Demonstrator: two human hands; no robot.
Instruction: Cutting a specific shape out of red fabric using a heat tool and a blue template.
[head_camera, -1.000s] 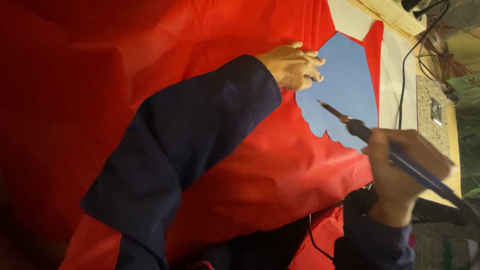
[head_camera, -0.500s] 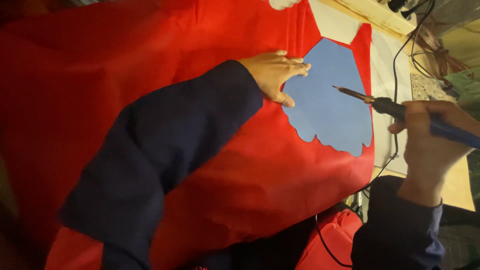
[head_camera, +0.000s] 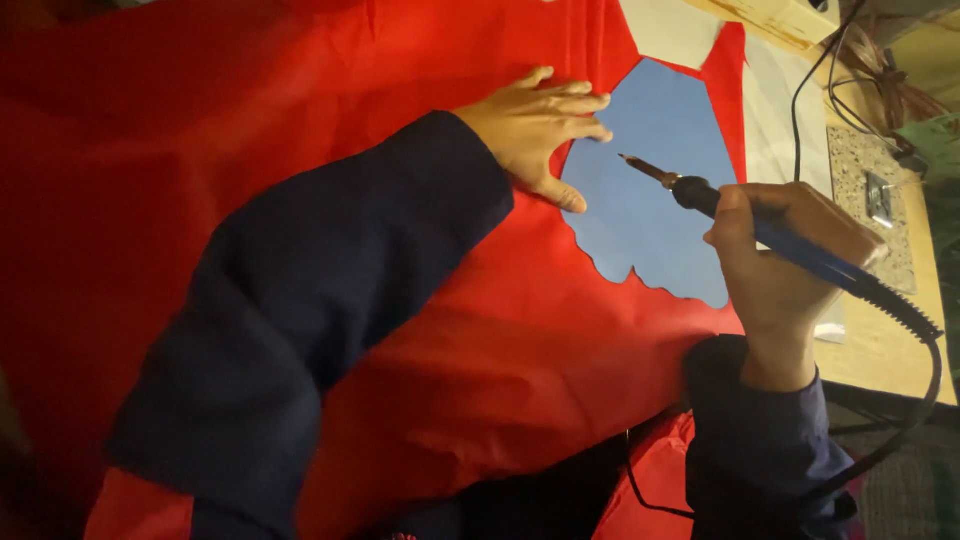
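Pressing: our left hand (head_camera: 540, 125) lies flat on the red cloth (head_camera: 300, 150), fingers spread and palm down, right at the left rim of the cut opening. Our judgement is that the flat hold keeps the cloth taut and still beside the edge.

Tool: our right hand (head_camera: 780, 265) is closed in a fist-like grip round the blue handle of the hot cutter (head_camera: 720, 200), thumb on top near the dark collar. The thin metal tip points up and left, over the blue sheet (head_camera: 650, 180); we cannot tell whether it touches.

Opening: a ragged-edged hole in the cloth, towards the worktop's far right corner, shows the blue sheet underneath. Its lower edge is wavy, its upper edges straight.

Cloth: it covers nearly all of the worktop, creased, and hangs over the near edge towards us.

Cord: the black cord (head_camera: 920, 400) runs from the handle's rear down past our right sleeve, kept off the cloth on the right side.

White sheet: a pale sheet (head_camera: 775, 100) lies beneath the cloth along the right edge.

Worktop: bare tan wood (head_camera: 880, 350) shows only along the right edge, just beyond our right hand.

Sleeves: both forearms wear dark navy sleeves; the left one crosses the cloth diagonally from the near left corner.
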